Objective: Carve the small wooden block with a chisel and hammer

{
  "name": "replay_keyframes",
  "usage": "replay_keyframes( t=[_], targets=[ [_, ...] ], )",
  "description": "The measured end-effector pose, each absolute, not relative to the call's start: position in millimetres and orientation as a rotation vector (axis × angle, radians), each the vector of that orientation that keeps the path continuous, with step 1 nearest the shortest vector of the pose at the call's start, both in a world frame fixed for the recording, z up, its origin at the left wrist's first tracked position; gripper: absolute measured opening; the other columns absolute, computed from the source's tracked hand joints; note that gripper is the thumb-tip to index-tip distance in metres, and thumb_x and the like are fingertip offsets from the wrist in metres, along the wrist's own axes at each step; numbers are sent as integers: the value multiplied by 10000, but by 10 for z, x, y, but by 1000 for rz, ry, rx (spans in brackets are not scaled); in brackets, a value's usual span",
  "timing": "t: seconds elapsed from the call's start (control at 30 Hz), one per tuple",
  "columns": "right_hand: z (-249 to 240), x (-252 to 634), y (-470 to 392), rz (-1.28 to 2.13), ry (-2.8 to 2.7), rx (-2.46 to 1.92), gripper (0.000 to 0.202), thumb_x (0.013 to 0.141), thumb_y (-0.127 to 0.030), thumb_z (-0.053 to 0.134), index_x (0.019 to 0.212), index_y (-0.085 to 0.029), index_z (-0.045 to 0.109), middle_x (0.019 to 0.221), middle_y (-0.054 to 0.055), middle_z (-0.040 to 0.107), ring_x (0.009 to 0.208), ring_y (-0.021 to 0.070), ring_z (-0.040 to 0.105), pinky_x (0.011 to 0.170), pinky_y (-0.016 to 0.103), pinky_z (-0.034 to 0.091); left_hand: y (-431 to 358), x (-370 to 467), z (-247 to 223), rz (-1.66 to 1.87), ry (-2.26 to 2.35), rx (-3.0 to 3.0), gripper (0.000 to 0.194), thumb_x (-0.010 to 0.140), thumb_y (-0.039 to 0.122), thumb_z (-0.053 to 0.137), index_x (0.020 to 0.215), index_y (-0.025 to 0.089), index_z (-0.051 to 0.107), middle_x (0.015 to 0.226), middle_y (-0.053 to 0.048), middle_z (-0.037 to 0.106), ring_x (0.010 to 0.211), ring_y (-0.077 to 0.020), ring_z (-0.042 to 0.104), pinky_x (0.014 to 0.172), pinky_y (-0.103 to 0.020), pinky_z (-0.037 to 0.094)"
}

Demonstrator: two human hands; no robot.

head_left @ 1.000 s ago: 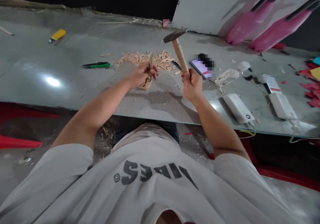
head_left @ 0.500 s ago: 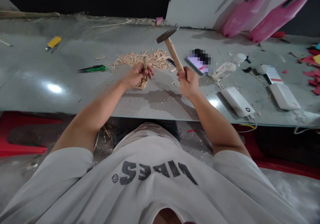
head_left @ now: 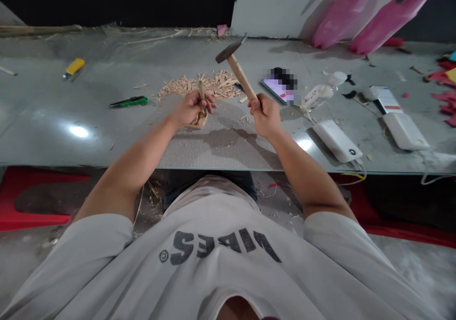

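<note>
My left hand point(head_left: 190, 108) is closed around an upright chisel point(head_left: 201, 91), whose pale top end sticks up above the fingers. Its lower end is hidden by the hand. Just beneath lies a small carved wooden block point(head_left: 200, 121) on the table, partly covered by that hand. My right hand point(head_left: 265, 114) grips a hammer point(head_left: 242, 78) low on its wooden handle. The dark hammer head is raised, up and to the right of the chisel, touching nothing. A heap of wood chips point(head_left: 217, 83) lies behind both hands.
On the grey table point(head_left: 131, 141) are a green cutter knife point(head_left: 130, 101) and a yellow-handled tool point(head_left: 74, 66) at left. Rightward lie a phone point(head_left: 280, 89), a clear bottle point(head_left: 322, 92) and white power banks point(head_left: 337, 140) with cables. Pink bags point(head_left: 344, 13) stand behind.
The camera view has shifted slightly, so the table things appear a little further left. Both hands keep their holds; the hammer stays raised in nearly the same pose.
</note>
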State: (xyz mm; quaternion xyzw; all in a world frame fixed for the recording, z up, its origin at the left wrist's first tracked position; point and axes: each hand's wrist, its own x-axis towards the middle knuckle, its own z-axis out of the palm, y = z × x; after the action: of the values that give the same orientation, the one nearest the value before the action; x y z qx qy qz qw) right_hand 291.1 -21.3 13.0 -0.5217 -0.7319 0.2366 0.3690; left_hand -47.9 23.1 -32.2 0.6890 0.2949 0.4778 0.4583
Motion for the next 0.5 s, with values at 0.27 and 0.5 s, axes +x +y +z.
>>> replay_keyframes(
  t=[0.27, 0.5],
  targets=[
    [156, 2919, -224, 615, -1915, -1317, 586, 1251, -852, 569, 1077, -308, 700, 854, 37, 598, 798, 275, 607, 802, 452, 520, 242, -476, -313, 1144, 726, 1690, 648, 1073, 920, 976, 1029, 294, 810, 863, -73, 806, 974, -310, 893, 1042, -514, 782],
    [494, 2939, -330, 602, -1893, -1113, 823, 1160, -1106, 395, 1159, -343, 701, 893, 52, 603, 784, 295, 581, 761, 475, 527, 222, -392, -321, 1146, 760, 1610, 670, 979, 893, 1056, 973, 282, 781, 910, -71, 823, 850, -251, 827, 854, -398, 699]
  ],
)
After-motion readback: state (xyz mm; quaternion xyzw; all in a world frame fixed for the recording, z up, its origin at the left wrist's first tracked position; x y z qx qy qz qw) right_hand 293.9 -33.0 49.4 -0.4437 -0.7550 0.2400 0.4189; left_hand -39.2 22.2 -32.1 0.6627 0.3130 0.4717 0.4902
